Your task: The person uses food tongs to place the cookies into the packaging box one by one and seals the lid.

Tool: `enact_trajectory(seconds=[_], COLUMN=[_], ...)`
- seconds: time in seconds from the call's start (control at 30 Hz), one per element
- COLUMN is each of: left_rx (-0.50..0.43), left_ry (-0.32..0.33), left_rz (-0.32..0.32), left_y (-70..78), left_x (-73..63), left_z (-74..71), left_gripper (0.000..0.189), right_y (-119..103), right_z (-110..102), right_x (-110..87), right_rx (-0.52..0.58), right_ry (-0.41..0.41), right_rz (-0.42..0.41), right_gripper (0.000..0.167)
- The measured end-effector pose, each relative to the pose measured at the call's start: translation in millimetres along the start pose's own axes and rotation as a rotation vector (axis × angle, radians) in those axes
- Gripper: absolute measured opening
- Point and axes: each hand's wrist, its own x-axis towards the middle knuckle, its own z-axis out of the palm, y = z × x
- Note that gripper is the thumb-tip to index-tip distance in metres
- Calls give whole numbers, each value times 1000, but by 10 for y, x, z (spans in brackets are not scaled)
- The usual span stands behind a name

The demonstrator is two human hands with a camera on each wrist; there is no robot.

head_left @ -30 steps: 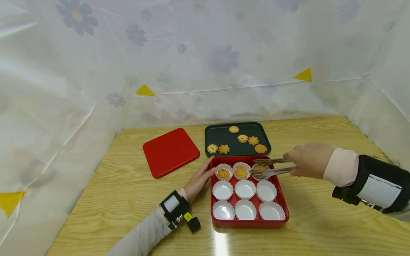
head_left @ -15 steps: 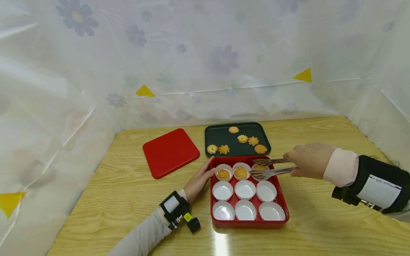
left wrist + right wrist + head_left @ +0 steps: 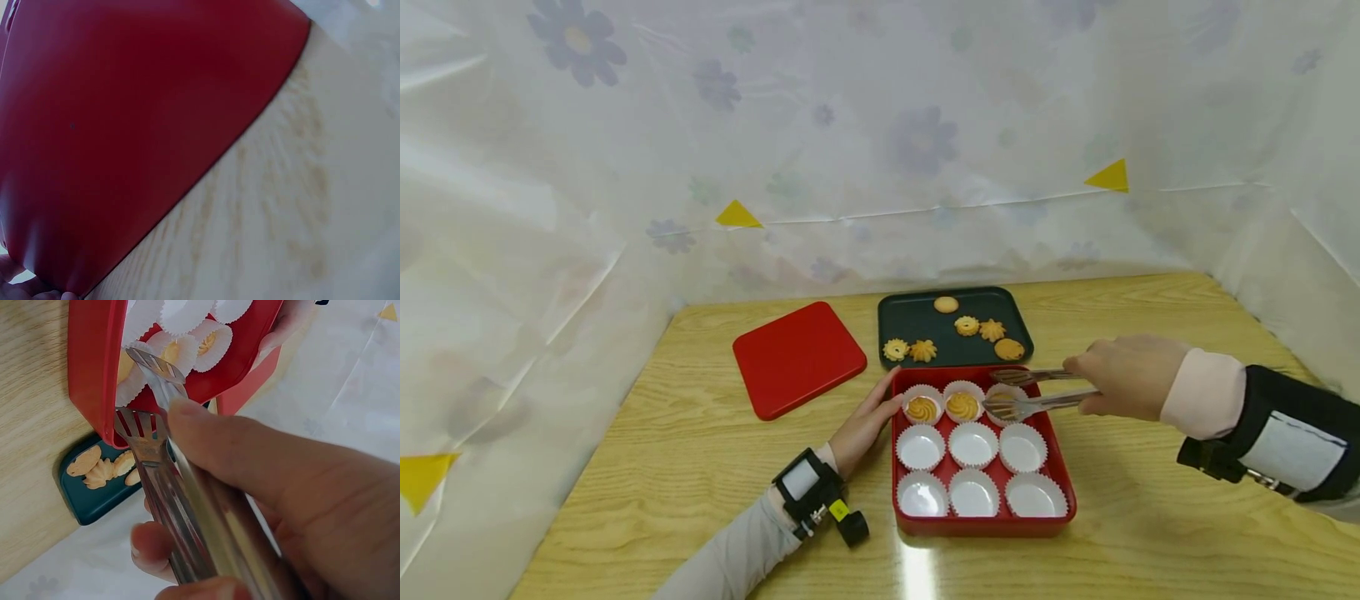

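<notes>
My right hand (image 3: 1131, 377) grips metal tongs (image 3: 1045, 402) from the right. The tongs' slotted tips stand apart over the far-right paper cup (image 3: 1006, 418) of a red box (image 3: 985, 525). A cookie (image 3: 125, 365) shows partly in that cup in the right wrist view; the tongs cover much of it from above. Swirled cookies lie in the far-left cup, cookie (image 3: 921, 409), and the far-middle cup, cookie (image 3: 962, 406). My left hand (image 3: 859, 433) rests against the box's far-left side, its fingers extended along the wall and corner. The left wrist view shows mainly the red wall (image 3: 137, 125).
Just behind the box, a dark green tray (image 3: 917, 312) bears several cookies of different shapes. A flat red lid (image 3: 800, 360) lies left of it. White paper cups (image 3: 973, 446) without cookies fill the box's middle and near rows. Patterned sheeting (image 3: 880, 167) stands around the wooden table (image 3: 700, 450).
Hardly anything differs. Both hands, the tongs and the box keep their places; the tongs' tips stay apart over the far-right cup. The view shifts very slightly.
</notes>
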Motion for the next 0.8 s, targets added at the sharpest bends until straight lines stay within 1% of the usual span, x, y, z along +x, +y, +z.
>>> enact_trajectory(seconds=[0.1,0.23,0.3,0.37,0.47,0.53,0.6,0.67,0.73,0.8], left_rx=[1,11,16,18,15,14,13,14,12,11], left_ry=[2,6,7,8,7,4,4,3,4,5], left_rz=[-2,8,14,16,19,21,18,17,16,16], left_y=[-4,-10,-11,-12,-11,-8,-8,-8,-11,-13], left_x=[3,9,8,6,7,6,3,0,-1,-1], left_z=[-4,-1,2,3,3,4,4,5,5,4], left_gripper=[60,60,59,59,60,60,60,60,60,60], right_y=[30,87,124,163,222,257,285,307,324,343], right_z=[-8,-66,-109,-154,-213,-240,-256,-265,-269,-273], right_x=[-17,-34,-43,-47,-49,-41,-32,-15,19,73], right_rx=[-7,14,48,92,150,165,159,149,158,180], right_ry=[15,-6,-16,-17,-2,19,53,85,108,131], right_rz=[-4,-6,-26,-62,-117,-134,-126,-98,-62,-40], right_gripper=[42,52,56,56,55,53,54,56,61,62])
